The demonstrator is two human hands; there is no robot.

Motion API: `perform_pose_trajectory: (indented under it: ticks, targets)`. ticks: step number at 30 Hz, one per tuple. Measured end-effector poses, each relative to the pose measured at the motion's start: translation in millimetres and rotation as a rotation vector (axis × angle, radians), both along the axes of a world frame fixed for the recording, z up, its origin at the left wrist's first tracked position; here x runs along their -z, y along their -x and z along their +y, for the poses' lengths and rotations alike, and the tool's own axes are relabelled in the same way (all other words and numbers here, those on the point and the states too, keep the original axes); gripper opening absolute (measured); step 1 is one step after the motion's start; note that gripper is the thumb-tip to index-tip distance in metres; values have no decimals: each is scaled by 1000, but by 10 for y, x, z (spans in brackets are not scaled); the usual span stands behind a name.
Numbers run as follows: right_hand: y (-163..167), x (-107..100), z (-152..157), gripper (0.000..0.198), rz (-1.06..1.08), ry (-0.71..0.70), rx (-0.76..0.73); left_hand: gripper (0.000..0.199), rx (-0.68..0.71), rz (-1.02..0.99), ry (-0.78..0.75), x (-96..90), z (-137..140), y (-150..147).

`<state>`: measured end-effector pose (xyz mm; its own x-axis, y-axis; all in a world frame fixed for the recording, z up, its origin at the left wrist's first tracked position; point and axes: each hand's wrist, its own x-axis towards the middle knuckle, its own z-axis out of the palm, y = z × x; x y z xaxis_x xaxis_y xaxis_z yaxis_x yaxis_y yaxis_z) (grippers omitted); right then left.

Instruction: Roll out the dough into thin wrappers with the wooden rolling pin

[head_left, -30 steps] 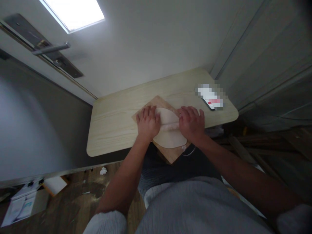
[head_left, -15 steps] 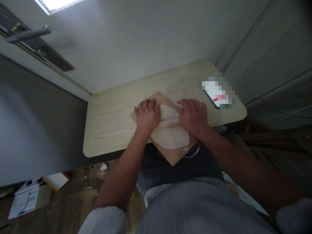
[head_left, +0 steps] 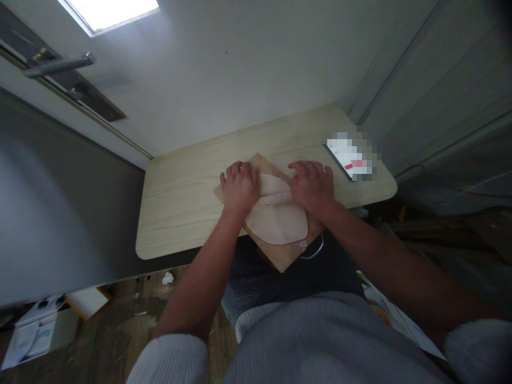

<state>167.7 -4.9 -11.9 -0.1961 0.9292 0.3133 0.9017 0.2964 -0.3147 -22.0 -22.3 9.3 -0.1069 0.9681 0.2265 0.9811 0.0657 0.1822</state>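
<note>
A flat, pale sheet of dough (head_left: 278,225) lies on a wooden cutting board (head_left: 283,260), which is turned so that one corner points toward me and overhangs the table's front edge. Across the dough runs a short, flour-dusted rolling pin (head_left: 276,199), only its middle visible. My left hand (head_left: 240,186) is curled over the pin's left end, fingers pointing away from me. Over the right end my right hand (head_left: 312,185) is closed in the same way. Both ends of the pin are hidden beneath the hands. A metal handle (head_left: 314,249) shows at the board's near right side.
The board rests on a narrow light-wood table (head_left: 176,205) against a white door with a lever handle (head_left: 60,66). A phone (head_left: 347,159), partly blurred out, lies at the table's right. On the floor at lower left are a box (head_left: 64,328) and crumpled paper (head_left: 168,278).
The rolling pin and both hands have shifted slightly away from me over the dough. My view has also moved a little. The hold of both hands looks the same.
</note>
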Motion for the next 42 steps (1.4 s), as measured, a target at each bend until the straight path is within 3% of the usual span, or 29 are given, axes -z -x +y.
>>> perform_pose_trajectory:
  ticks: [7,19,25,30,34,39,42]
  targets:
    - [-39,34,-100,38,8,-12,-19,49,0,6,-2,-9,-92,-15]
    - [32,26,88,36,-9,34,35,56,21,32,-39,-52,60,12]
    - [29,6,54,34,-22,92,65,44,135,-49,-105,-130,-129,17]
    - [33,-11,-3,31,31,12,74,43,30,61,-73,-56,-364,-50]
    - [7,-50,-144,34,28,-48,71,46,-67,55,-86,12,-460,-98]
    - [-143,-27,-552,40,-21,-66,-12,48,-135,38,-89,31,-543,-164]
    - [-252,36,-813,56,-67,-47,-92,47,-155,25,-81,41,-637,-211]
